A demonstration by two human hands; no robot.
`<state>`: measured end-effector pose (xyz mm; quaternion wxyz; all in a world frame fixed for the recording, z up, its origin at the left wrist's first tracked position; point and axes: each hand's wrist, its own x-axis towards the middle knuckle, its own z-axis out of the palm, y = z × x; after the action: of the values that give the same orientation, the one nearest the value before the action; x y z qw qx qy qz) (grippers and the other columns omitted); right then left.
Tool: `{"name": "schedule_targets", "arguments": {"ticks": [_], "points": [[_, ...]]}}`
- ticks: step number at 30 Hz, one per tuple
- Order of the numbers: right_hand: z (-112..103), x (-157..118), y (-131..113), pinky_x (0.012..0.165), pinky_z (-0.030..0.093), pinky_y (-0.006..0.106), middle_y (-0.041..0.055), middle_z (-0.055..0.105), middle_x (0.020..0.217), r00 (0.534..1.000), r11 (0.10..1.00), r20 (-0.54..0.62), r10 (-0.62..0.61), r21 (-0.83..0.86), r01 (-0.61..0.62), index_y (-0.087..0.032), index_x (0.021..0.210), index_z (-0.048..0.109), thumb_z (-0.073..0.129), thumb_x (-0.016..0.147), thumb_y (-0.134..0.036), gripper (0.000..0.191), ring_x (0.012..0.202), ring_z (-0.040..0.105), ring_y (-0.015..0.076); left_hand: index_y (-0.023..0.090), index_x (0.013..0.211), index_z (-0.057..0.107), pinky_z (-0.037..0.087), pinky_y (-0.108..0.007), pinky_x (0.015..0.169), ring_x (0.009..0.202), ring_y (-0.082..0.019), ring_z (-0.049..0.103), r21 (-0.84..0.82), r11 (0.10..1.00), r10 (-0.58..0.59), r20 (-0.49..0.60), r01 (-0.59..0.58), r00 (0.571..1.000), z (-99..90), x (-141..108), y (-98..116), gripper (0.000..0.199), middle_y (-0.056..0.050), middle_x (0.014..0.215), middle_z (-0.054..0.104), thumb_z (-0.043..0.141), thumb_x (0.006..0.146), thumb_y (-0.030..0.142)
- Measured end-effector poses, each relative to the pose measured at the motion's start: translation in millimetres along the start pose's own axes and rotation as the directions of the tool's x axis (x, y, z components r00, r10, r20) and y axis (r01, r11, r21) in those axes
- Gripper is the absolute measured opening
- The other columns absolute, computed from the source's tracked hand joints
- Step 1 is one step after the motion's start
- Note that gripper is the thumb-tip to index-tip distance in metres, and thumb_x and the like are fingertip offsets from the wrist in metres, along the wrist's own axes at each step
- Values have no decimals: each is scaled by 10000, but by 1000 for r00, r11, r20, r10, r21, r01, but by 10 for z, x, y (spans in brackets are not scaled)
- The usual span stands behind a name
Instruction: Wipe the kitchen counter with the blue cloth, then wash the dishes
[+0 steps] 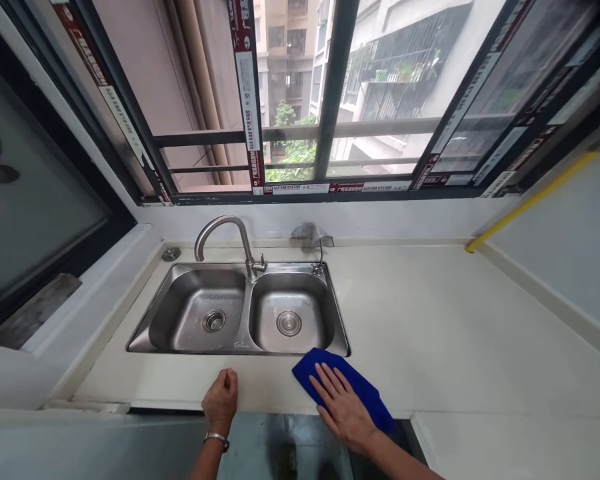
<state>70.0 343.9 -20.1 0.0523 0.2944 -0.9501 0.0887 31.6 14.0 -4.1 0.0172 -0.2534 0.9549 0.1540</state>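
A folded blue cloth (357,383) lies on the white countertop (440,320), just in front of the sink's right corner, with one end reaching over the front edge. Flat on top of it rests my right hand (344,408), fingers stretched out and slightly apart. My left hand (221,398) is closed in a fist at the counter's front edge, below the left basin, with a bracelet on the wrist. Nothing shows in that fist. The steel double sink (243,333) sits behind both hands, with water drops in its left basin.
A curved faucet (225,223) rises behind the sink. Grey plastic (313,235) covers something near the sink's back right corner. A round metal strainer or lid (171,254) lies at the back left. A yellow pipe (530,201) runs along the right wall. Windows stand behind.
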Motion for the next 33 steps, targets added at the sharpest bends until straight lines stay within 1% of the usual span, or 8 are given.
{"name": "schedule_targets", "arguments": {"ticks": [4,7,10,14,18,22,27,33], "points": [[52,300,-322,1209,211,528,95,135,1641,999,997,2,36,71,-36,-250,1583,177,489,949,-330,711,1497,206,316,257,973,697,244,-279,574,696,-190,615,14,1000,3,8,-3,1000,-63,-5,35,403,-48,808,730,338,981,441],[48,392,-315,1212,224,506,77,143,1646,1000,992,11,19,123,-21,-278,1581,184,514,937,-325,725,1503,194,293,270,989,696,277,-280,569,676,-207,620,16,1000,2,27,-3,1000,-130,5,68,429,-56,814,735,311,976,459],[3,366,-63,1217,234,467,48,172,1647,1000,986,10,22,165,-23,-317,1565,239,531,926,-328,703,1499,215,252,288,1012,687,328,-289,572,663,-224,622,13,999,-40,44,39,998,-180,43,93,452,-65,837,737,296,955,507],[-106,175,467,1211,244,459,84,266,1620,964,957,-46,262,138,-254,-254,1535,344,507,935,-331,626,1481,267,247,298,987,685,387,-305,574,646,-241,631,9,999,-43,63,42,997,-227,98,125,503,-72,815,730,267,923,571],[-189,-136,962,1212,220,477,50,321,1602,930,936,-121,347,101,-336,-272,1502,408,495,924,-299,585,1470,290,240,302,1005,684,447,-336,596,688,-284,668,32,999,-23,57,22,998,-288,112,168,507,-79,790,736,279,898,588],[-200,-592,1403,1205,212,485,69,314,1602,813,848,-247,527,85,-523,-232,1494,428,429,940,-282,556,1467,293,249,272,972,696,496,-360,659,780,-310,701,34,999,12,76,-15,997,-378,116,241,485,-89,831,756,307,888,550],[-132,-1246,1867,1198,209,511,73,294,1612,677,739,-345,650,76,-670,-201,1494,426,383,941,-331,570,1467,285,270,220,906,698,507,-308,782,862,-246,709,-105,972,224,113,-212,968,-518,148,566,443,-71,868,766,308,903,429],[10,-1605,1751,1185,218,547,123,260,1621,585,672,-478,655,15,-740,-149,1501,402,345,952,-409,610,1462,286,308,225,1166,646,475,-245,783,855,-165,696,-92,876,481,264,-474,836,-287,523,1343,435,-25,880,753,312,968,420]]}}
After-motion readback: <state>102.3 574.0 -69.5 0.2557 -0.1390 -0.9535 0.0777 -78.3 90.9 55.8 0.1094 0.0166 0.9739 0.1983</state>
